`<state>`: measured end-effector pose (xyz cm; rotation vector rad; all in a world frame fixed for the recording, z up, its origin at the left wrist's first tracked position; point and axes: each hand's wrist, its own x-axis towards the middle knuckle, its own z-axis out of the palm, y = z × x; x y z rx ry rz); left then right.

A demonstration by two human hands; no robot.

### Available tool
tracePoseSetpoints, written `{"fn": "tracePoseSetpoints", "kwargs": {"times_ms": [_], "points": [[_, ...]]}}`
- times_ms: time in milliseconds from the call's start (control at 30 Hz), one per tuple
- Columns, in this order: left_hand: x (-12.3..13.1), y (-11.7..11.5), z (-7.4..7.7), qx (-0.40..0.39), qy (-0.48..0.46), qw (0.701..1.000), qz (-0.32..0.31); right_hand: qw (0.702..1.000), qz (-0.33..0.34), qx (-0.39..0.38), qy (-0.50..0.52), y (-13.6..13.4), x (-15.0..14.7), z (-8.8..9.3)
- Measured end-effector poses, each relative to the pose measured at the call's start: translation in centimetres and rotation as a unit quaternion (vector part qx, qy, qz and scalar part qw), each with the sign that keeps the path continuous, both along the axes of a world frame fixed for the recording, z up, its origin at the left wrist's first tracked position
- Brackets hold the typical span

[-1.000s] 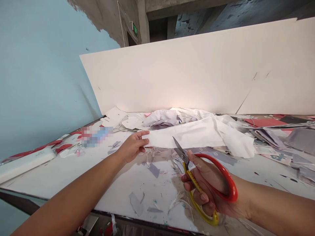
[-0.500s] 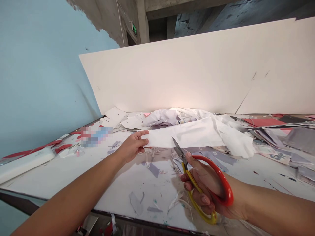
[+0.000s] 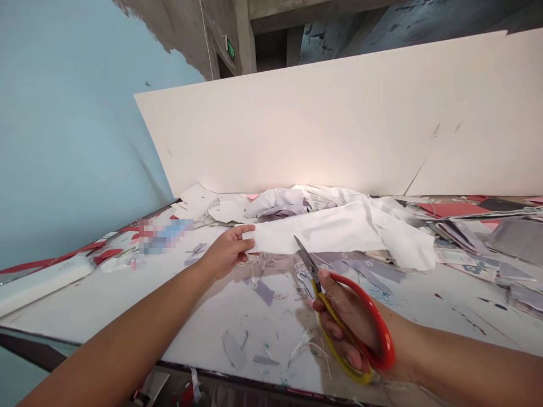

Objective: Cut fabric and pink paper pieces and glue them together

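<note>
**While your left hand (image 3: 227, 252) is pinching the white cloth strip (image 3: 322, 232), your right hand (image 3: 350, 322) is gripping the yellow-and-red scissors (image 3: 384, 339)**

You are clamping your left fingers (image 3: 244, 240) on the strip's end. The strip is lying at twelve o'clock on the counter (image 3: 127, 299), with a heap of white fabric (image 3: 280, 202) behind it. Your right fingers (image 3: 328, 333) are wrapping the handles, and the open blades are pointing toward eleven o'clock, their tips at the strip's lower edge. Grey offcuts (image 3: 233, 349) are lying at six o'clock.

Head-worn view, facing forward and down, above hands (image 3: 227, 252)
</note>
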<state>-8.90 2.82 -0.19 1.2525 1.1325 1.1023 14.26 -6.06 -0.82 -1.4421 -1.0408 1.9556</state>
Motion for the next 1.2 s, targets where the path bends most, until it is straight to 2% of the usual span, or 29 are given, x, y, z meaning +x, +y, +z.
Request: {"fn": "tracePoseSetpoints", "kwargs": {"times_ms": [300,533,700,867,1200], "points": [[-0.1,0.0,0.0,0.004,0.005,1.0,0.007,0.999,0.038,0.016,0.012,0.0,-0.1,-0.5],[-0.1,0.2,0.0,0.007,0.005,1.0,0.006,0.999,0.03,0.005,0.016,0.2,0.2,-0.8],[-0.1,0.0,0.1,0.002,0.001,1.0,0.006,0.997,0.032,-0.06,0.048,-0.1,-0.3,0.7],[0.0,-0.1,0.2,0.009,-0.005,1.0,0.009,0.995,0.053,-0.061,0.057,-0.5,-0.5,2.3],[0.2,-0.4,0.4,0.018,-0.023,1.0,-0.008,0.996,0.026,-0.057,0.061,0.4,-0.6,2.3]]}}
